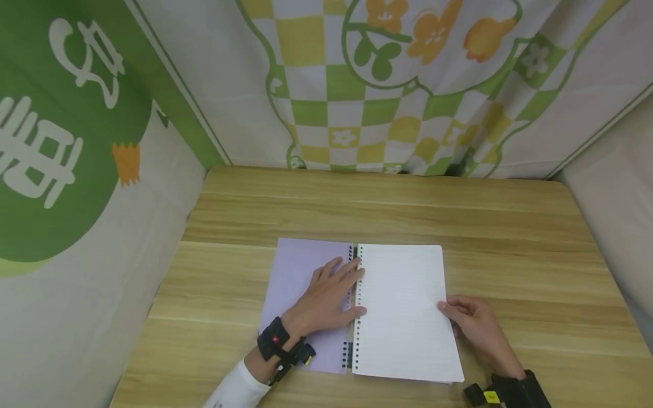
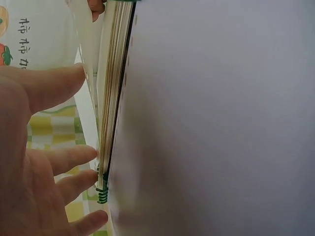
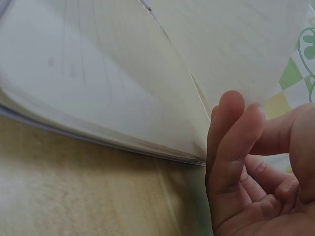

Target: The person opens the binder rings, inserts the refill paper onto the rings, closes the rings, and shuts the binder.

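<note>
A ring-bound notebook lies open on the wooden table, its purple cover (image 1: 293, 266) to the left and a white lined page (image 1: 400, 328) with punched holes to the right. My left hand (image 1: 322, 301) lies across the middle with fingers spread, fingertips touching the page's holed edge. At the page's right edge my right hand (image 1: 478, 330) pinches the paper between thumb and fingers. The right wrist view shows the held sheet (image 3: 246, 54) raised from the pages beneath. Dark green rings (image 2: 102, 196) show in the left wrist view; whether the sheet is threaded on them I cannot tell.
The wooden table (image 1: 388, 207) extends around the notebook on all sides. A patterned curtain (image 1: 352, 113) hangs at its back edge, with a green and white cloth (image 1: 148, 243) on the left side. Each wrist wears a black strap with a small device.
</note>
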Tool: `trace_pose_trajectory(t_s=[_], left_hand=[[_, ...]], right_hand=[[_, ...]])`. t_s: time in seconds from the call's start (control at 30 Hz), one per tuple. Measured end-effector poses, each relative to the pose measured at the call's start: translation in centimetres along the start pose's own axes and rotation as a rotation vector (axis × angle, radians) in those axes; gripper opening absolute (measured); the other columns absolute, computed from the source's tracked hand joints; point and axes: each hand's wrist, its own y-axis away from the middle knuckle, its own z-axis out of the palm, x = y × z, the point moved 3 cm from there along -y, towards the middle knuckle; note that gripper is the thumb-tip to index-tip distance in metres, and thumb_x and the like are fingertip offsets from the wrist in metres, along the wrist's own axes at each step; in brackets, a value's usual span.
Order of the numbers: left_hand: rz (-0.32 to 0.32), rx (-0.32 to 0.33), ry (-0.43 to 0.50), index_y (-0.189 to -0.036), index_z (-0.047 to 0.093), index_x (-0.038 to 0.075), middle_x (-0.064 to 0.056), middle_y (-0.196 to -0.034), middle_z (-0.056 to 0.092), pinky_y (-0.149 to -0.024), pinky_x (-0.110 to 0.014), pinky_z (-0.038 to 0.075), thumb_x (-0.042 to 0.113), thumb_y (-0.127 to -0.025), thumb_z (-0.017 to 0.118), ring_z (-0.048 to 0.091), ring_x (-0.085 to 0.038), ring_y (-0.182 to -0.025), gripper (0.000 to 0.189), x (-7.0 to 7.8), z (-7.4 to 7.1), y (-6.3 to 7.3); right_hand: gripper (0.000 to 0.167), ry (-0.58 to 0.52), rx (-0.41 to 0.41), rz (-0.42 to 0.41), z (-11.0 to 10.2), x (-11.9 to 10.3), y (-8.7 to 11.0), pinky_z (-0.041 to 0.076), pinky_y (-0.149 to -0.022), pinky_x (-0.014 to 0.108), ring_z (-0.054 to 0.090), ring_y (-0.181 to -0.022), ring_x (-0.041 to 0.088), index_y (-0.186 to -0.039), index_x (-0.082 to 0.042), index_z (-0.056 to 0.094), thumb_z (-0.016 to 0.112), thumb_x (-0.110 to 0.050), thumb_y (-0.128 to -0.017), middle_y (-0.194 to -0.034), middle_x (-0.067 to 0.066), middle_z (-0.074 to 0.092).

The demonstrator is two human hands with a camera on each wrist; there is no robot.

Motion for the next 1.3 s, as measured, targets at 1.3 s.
trace_pose_trajectory(t_s=[1.3], left_hand=[[0.042,-0.176,-0.039,-0.167,0.038,0.024,0.0,-0.181,0.013,-0.129,-0.069,0.013,0.059,-0.09,0.078,-0.002,-0.049,-0.164,0.093,0.4,0.5,1.9]], right_hand=[[0.039,-0.046,-0.128,-0.021,-0.2,0.0,-0.3,0.042,-0.054,0.024,0.047,-0.058,0.011,-0.123,0.005,0.065,0.07,-0.03,-0.106,-0.07,-0.001,0.057]])
